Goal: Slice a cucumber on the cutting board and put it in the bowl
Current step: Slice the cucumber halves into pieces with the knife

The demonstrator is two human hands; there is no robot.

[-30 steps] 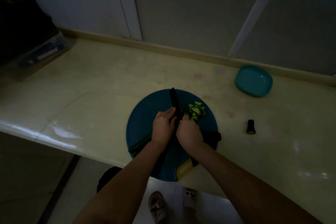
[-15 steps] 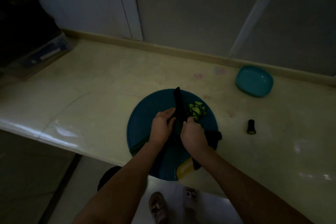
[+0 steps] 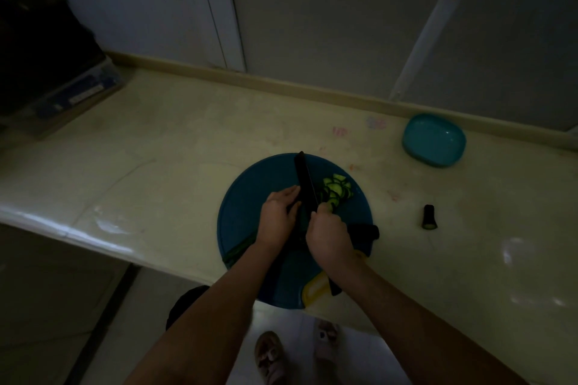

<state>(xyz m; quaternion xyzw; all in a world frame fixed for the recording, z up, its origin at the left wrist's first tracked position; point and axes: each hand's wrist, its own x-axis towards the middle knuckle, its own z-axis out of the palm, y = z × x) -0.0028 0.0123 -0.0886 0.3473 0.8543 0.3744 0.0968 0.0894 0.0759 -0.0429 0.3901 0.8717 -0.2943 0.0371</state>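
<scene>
Mid-slicing: left hand (image 3: pixel 275 219) grips cucumber (image 3: pixel 240 251) on cutting board (image 3: pixel 242 206), right hand (image 3: pixel 329 239) clenched round knife (image 3: pixel 305 186). Next, probably: finish cuts, carry slices (image 3: pixel 337 189) to bowl (image 3: pixel 433 141).

The label (image 3: pixel 85 96) on the box (image 3: pixel 59 109) is unreadable.

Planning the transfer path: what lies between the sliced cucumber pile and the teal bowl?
Head view: only the cutting board rim and bare countertop with faint reddish marks. The cut cucumber end lies off that line.

Left hand (image 3: pixel 276 222) holds cucumber (image 3: pixel 239 250) (right hand (image 3: pixel 328 236), knife (image 3: pixel 305 184)).
</scene>
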